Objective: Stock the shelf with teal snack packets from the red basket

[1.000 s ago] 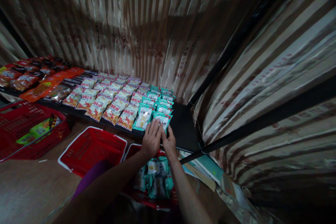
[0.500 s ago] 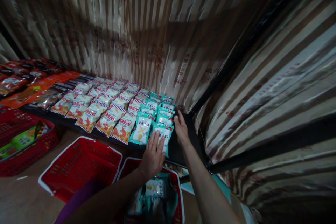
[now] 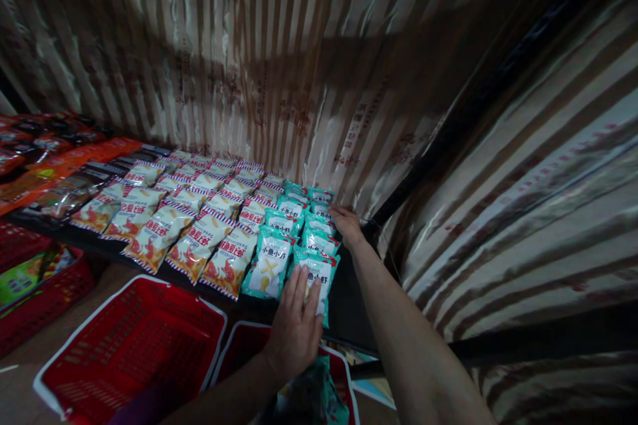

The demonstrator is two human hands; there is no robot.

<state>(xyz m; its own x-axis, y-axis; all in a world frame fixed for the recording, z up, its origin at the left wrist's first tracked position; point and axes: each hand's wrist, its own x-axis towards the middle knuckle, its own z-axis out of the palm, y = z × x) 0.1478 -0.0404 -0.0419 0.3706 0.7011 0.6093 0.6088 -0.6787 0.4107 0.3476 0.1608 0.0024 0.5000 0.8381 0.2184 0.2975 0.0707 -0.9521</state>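
Teal snack packets point(image 3: 292, 232) lie in overlapping rows on a dark shelf point(image 3: 349, 305). My left hand point(image 3: 298, 322) lies flat, fingers stretched, on the nearest teal packet point(image 3: 315, 273) at the shelf's front edge. My right hand point(image 3: 346, 224) reaches farther back, fingers on the right side of the teal rows near the rearmost packets; its fingertips are partly hidden. To the left lie rows of white-and-orange packets point(image 3: 197, 242).
A striped curtain point(image 3: 279, 66) hangs behind and to the right of the shelf. Red baskets point(image 3: 129, 352) stand on the floor below; one under my arms holds teal packets point(image 3: 312, 398). More orange and dark packets point(image 3: 64, 176) lie at far left.
My right hand moved from the shelf's front edge back along the right side of the teal rows. My left hand stayed on the front packet. The view shifted closer and to the right.
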